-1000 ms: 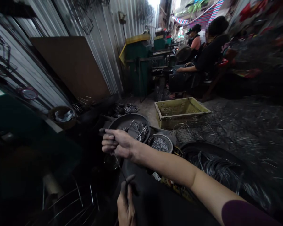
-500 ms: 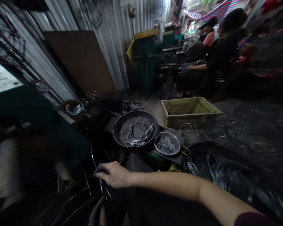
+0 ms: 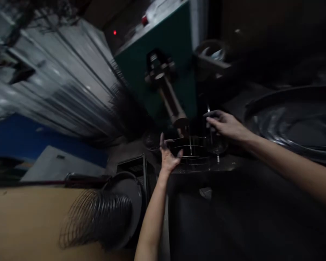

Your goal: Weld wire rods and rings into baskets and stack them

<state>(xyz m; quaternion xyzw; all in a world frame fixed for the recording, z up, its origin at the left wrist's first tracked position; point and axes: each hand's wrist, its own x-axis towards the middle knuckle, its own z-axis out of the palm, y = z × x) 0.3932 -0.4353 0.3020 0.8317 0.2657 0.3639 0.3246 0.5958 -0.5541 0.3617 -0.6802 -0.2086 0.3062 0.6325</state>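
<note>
A wire frame (image 3: 191, 157) of thin curved metal wires, crossed by short upright rods, lies in front of the machine's arm. My left hand (image 3: 170, 157) is at its left end with fingers spread; whether they touch the wires is unclear. My right hand (image 3: 226, 125) is closed in a pinch at the frame's right side, on a thin metal rod (image 3: 208, 108) whose bright tip shows above the fingers. The green machine (image 3: 179, 54) stands behind, its cylindrical arm (image 3: 171, 98) pointing down toward the wires. Darkness and blur hide much of the frame.
To the left, a stack of curved wire rings (image 3: 97, 214) lies by a round dark pan (image 3: 137, 214) and a dark crate (image 3: 143, 163). A large pan (image 3: 288, 94) with shiny wire pieces is at the right. A small bin (image 3: 210, 47) stands beside the machine.
The view has swung left, from the pans and the seated people to the machine. My left hand has come fully into view with fingers spread; my right hand is still pinched.
</note>
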